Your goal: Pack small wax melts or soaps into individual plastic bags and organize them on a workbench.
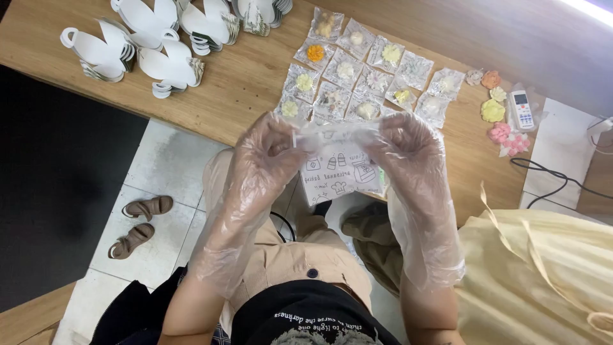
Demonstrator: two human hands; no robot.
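Both gloved hands, left (265, 150) and right (408, 150), pinched shut on clear printed plastic bag (338, 167) just below the wooden table (242, 83) edge; likely tearing if tugged apart hard.

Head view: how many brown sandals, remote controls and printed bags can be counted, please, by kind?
Brown sandals: 2
Remote control: 1
Printed bag: 1
Total: 4

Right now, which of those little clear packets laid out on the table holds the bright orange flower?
The orange-flower packet, in the far row, second from the left end. Its neighbours hold pale yellow, cream or white pieces; only this one shows a strong orange.
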